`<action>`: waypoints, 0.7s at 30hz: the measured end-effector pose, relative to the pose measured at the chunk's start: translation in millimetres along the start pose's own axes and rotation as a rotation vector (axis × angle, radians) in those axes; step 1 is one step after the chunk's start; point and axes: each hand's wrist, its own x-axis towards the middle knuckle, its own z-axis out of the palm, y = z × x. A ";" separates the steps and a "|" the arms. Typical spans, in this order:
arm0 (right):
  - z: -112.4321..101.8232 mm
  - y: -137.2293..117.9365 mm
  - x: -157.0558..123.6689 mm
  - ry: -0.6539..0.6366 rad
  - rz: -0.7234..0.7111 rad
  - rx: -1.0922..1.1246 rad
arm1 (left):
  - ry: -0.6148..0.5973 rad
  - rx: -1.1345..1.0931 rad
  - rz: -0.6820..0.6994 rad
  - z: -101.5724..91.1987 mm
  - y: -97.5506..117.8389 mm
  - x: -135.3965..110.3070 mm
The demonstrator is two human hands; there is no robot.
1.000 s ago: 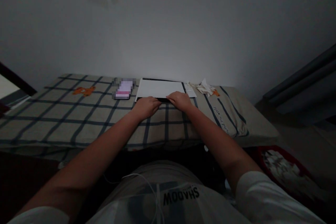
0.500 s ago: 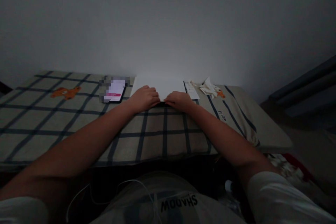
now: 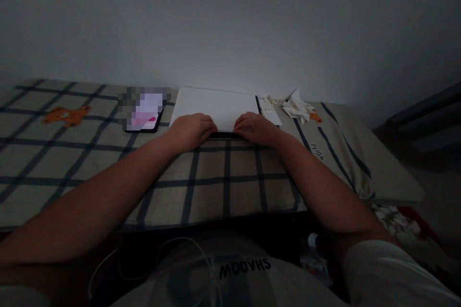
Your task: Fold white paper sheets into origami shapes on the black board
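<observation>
White paper (image 3: 216,111) lies flat near the wall, over a dark-edged board (image 3: 225,136) on the checked cloth (image 3: 207,184). Left hand (image 3: 190,132) and right hand (image 3: 257,128) curl at its near edge, apart, seemingly steadying it evenly; whether either grip pinches it, one cannot tell. Phone (image 3: 149,108) left, crumpled paper (image 3: 296,106) right, apparently out of the hands' way.

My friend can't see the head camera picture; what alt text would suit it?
A person's left hand and right hand touch the near edge of a white sheet, over checked cloth by a wall. A lit phone lies left of the sheet, and crumpled paper lies right.
</observation>
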 end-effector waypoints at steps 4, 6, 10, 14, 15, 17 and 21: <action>-2.7 1.5 0.1 -0.025 0.051 -0.025 | -0.004 -0.010 -0.070 2.8 -2.4 1.8; -4.0 1.5 1.1 -0.044 0.104 -0.045 | 0.004 -0.025 -0.105 4.1 -3.6 2.6; -5.2 1.1 2.8 -0.055 0.210 -0.030 | 0.026 -0.046 -0.141 6.1 -4.5 3.8; -4.7 1.9 4.1 -0.041 0.276 -0.023 | 0.024 -0.051 -0.144 5.2 -4.3 4.8; -4.5 2.2 4.7 -0.042 0.283 -0.025 | 0.026 -0.046 -0.144 4.3 -3.9 4.9; -4.1 2.9 5.9 -0.047 0.284 -0.027 | 0.050 -0.022 -0.122 2.5 -1.8 5.0; -3.9 4.8 7.9 -0.049 0.270 -0.025 | 0.117 0.011 -0.008 3.3 10.9 6.3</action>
